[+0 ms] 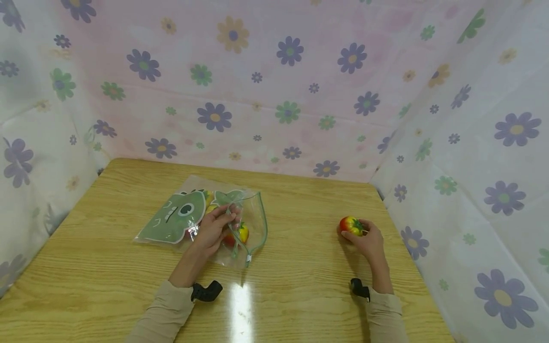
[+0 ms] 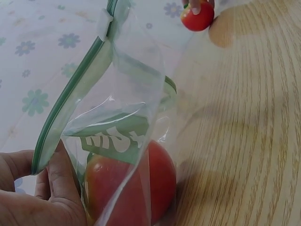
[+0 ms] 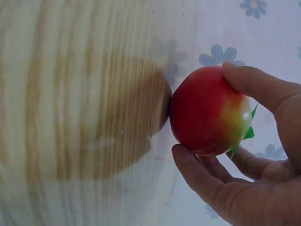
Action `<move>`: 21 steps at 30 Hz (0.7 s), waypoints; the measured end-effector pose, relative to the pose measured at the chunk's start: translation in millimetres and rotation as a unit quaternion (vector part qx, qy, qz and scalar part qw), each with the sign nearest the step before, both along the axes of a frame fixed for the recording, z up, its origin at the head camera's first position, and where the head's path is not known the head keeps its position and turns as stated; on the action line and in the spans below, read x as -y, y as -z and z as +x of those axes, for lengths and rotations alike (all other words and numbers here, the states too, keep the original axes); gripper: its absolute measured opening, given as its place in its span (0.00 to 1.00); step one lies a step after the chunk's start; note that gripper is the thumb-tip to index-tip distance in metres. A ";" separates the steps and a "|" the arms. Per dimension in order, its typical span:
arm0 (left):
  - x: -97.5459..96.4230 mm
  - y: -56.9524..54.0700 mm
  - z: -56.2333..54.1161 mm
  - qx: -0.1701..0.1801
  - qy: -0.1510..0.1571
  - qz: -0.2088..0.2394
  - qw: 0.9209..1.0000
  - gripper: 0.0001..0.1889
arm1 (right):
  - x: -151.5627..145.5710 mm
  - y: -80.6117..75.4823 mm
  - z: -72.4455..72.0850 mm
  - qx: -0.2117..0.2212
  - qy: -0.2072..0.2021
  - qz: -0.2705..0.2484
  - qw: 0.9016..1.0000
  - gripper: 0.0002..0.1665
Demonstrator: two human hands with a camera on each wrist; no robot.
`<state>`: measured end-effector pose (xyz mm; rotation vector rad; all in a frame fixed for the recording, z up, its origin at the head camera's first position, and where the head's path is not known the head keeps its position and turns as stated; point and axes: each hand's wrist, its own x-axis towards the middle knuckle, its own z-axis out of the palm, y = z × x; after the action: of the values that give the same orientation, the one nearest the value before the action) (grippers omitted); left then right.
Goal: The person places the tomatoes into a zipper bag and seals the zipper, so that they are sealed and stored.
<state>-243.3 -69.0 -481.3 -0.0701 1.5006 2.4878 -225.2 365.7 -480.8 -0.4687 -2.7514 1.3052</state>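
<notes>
A clear zip bag [image 1: 253, 224] with a green cartoon face lies on the left of the table. My left hand [image 1: 212, 231] pinches its green-edged opening, and the mouth gapes toward the right. Inside the bag a red-and-yellow tomato [image 2: 162, 176] sits close to the opening, partly behind the plastic; more red and yellow pieces show deeper in. Over on the right, my right hand [image 1: 370, 240] grips another red-and-yellow tomato [image 3: 207, 110] with green leaves, thumb on one side and fingers on the other. Its underside is right at the tabletop in the right wrist view.
The wooden table [image 1: 296, 281] is enclosed by flower-print curtains [image 1: 266, 95] at the back and sides. A white slider [image 2: 104, 24] sits on the bag's green zip. Black wrist mounts [image 1: 207, 291] are strapped over both sleeves.
</notes>
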 end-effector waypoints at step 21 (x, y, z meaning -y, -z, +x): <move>-2.2 3.5 -0.9 0.006 0.006 0.006 1.000 0.25 | 4.8 3.8 6.3 -0.173 -0.069 -0.070 0.980 0.36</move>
<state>-244.2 -66.8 -484.8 -0.0722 1.4761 2.4833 -219.0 360.8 -484.6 -0.0475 -2.4514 1.4588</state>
